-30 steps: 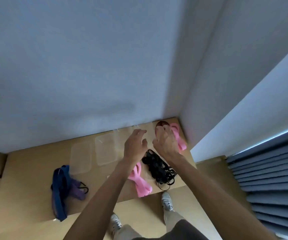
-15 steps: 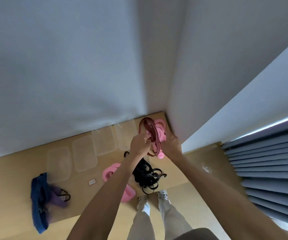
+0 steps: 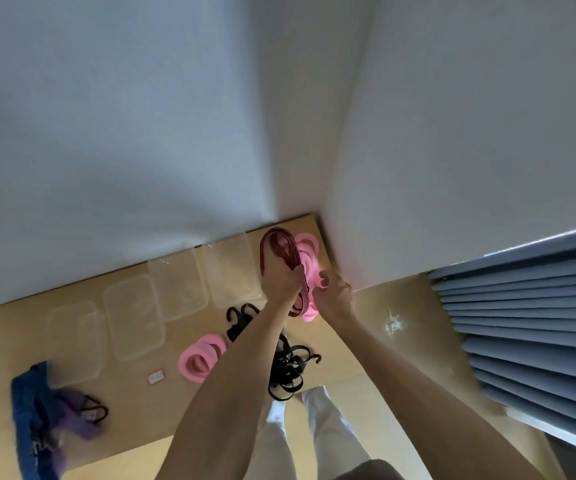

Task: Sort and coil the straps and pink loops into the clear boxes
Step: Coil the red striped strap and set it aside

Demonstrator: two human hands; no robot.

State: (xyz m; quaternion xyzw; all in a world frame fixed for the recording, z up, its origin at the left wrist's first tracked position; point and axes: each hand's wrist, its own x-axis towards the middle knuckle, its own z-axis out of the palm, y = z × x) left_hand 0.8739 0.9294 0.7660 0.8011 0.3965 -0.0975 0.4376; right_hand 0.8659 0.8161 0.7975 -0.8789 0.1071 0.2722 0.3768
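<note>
The left hand (image 3: 281,282) was closed around a dark red striped strap (image 3: 281,251), which was held raised above the table (image 3: 314,351) in the far right corner. The strap was looped above the fist, and its lower run hung down between the two hands to a bend just below the wrists. The right hand (image 3: 333,292) was held just beside the left, with its fingers curled; whether the strap or the pink material behind it was gripped could not be determined. A stack of pink loops (image 3: 309,251) was partly hidden behind the strap and both hands, so its full outline and its contact with the table could not be made out.

Below the hands, a tangle of black straps with hooks (image 3: 288,368) lay on the table and was crossed by the left forearm, which concealed its middle. A second group of pink loops (image 3: 201,356) lay to the left of that forearm, its right edge covered by it. Four clear boxes (image 3: 136,317) were set in a row along the wall; their edges were faint against the wood and their contents could not be confirmed. A small white tag (image 3: 156,377) lay near the loops. At the near left edge, a blue strap (image 3: 27,424) and a purple strap (image 3: 78,419) were blurred, the blue one hanging over the table's front edge.
</note>
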